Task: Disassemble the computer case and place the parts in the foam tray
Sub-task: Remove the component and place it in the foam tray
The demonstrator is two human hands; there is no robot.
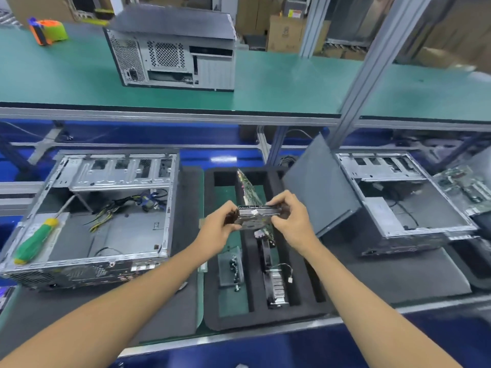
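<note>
Fingers [230,211] of both my hands curled round the ends of a flat drive unit [257,214], held above the foam tray [265,318].

Left hand [218,226] and right hand [291,220] grip opposite ends; unit dark, labelled edge up. Tray: black, slotted, holding an upright circuit board [249,191] and a fan cooler [275,284]. Left: open computer case [87,216], green-handled screwdriver [36,241] resting on its edge. Right: a leaning grey side panel [318,187] and a second case [403,200]; a closed case [175,53] on the table's [292,83] upper level.
</note>
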